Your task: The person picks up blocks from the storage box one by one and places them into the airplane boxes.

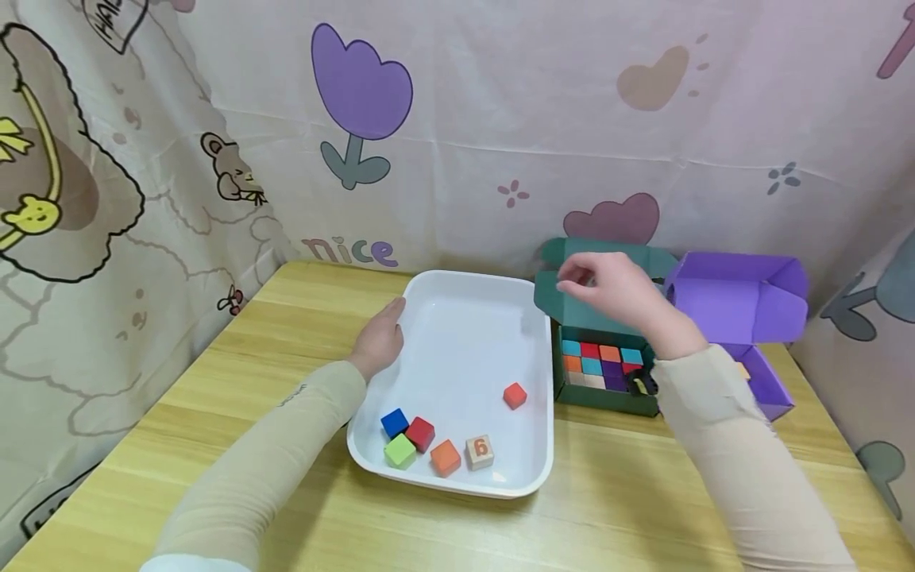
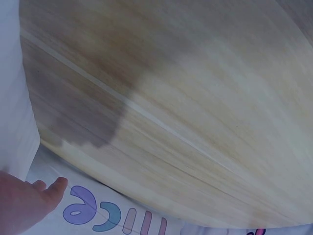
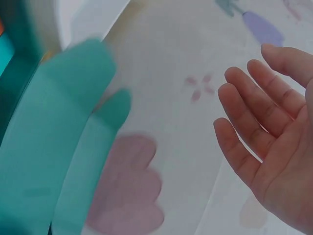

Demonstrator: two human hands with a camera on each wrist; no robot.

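My left hand [image 1: 379, 340] rests against the left side of a white plastic tray [image 1: 457, 334]; in the left wrist view, fingers [image 2: 49, 193] show beside the tray's outer wall. Several coloured cubes lie near the tray's front: a blue cube [image 1: 395, 423], a dark red cube [image 1: 420, 434], a light green cube [image 1: 400, 452], an orange cube [image 1: 445, 458] and a wooden cube [image 1: 480, 452] marked 6. Further right in it sits a single red cube [image 1: 515, 396]. Raised over an opened green box [image 1: 608, 403], my right hand [image 3: 269, 117] is empty, its fingers loosely bent.
Rows of coloured blocks [image 1: 592, 366] fill the green box, with a small black object [image 1: 641, 381] at its right side. An opened purple box [image 1: 768, 381] stands right of it, partly behind my right forearm. A printed cloth [image 1: 465, 159] hangs behind the wooden table [image 1: 343, 516].
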